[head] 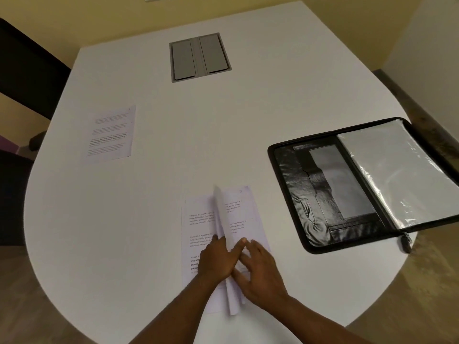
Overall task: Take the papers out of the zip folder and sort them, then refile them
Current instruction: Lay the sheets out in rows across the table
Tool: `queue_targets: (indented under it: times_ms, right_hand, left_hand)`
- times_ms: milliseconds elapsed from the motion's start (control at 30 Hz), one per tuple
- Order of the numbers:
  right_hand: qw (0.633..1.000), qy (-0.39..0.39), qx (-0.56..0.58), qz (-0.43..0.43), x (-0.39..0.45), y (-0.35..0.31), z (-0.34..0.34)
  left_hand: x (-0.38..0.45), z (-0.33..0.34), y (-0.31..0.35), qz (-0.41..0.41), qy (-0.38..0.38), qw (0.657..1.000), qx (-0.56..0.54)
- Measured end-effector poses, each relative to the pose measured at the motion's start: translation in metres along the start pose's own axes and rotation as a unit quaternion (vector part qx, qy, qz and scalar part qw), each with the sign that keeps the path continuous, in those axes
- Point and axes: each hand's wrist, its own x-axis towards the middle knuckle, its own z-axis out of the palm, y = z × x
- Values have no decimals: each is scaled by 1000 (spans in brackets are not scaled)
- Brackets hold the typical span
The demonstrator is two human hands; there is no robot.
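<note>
Both our hands work on the printed sheets (198, 227) near the worktop (173, 157) edge: our left hand (215, 260) presses flat, our right hand (258, 271) pinches one raised sheet (223, 219). We judge it thin and floppy, best held at its edge. One page (111, 132) lies far left, the open zip folder (347, 184) right.

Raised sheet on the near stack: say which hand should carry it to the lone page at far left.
Left, probably. The left hand already touches the raised sheet and sits nearer the lone page; the right hand would have to cross over.
</note>
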Motion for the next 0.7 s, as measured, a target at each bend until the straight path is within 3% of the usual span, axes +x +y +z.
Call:
queue_targets:
  times_ms: [100,200,300,500,567,700]
  right_hand:
    - [998,18,62,-16,-6,1,3]
    - [990,84,57,93,-5,10,3]
    - [986,20,18,167,-2,17,0]
    - [984,43,84,149,3,15,-2]
    - [978,39,150,139,6,9,-6]
    - [958,-39,252,131,10,-3,-10]
  left_hand:
    - [4,-3,-1,-24,13,1000,-13]
    - [4,-4,-8,-10,27,999,-36]
    - [-1,0,-11,2,35,998,-58]
    - [-4,7,-1,15,5,996,82]
    - [-5,9,3,-9,-9,997,70]
    - [3,8,3,-25,1,1000,8]
